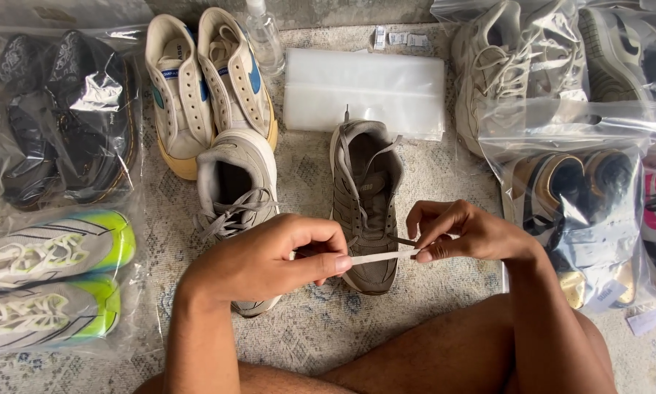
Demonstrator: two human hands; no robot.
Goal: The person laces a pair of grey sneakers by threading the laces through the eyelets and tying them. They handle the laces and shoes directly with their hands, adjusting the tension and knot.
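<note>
Hidden: the grey shoe [364, 208] is partly covered by both hands
Hands: left hand [269, 259] and right hand [463, 233] pinch a pale lace [382, 256] stretched between them
Around: bagged shoes [54, 273] left, stacked clear bags [364, 87] far

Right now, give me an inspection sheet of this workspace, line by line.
Surface: patterned rug, pale, worn.
Job's things: grey shoe and its mate; white lace stretched between both hands.
Clutter: cream sneakers, clear bottle, stack of plastic bags, bagged shoes at left and right.
Grippers: left hand and right hand each pinch the lace.
Cables: nothing seen.
Surroundings: the person's bare legs below.
</note>
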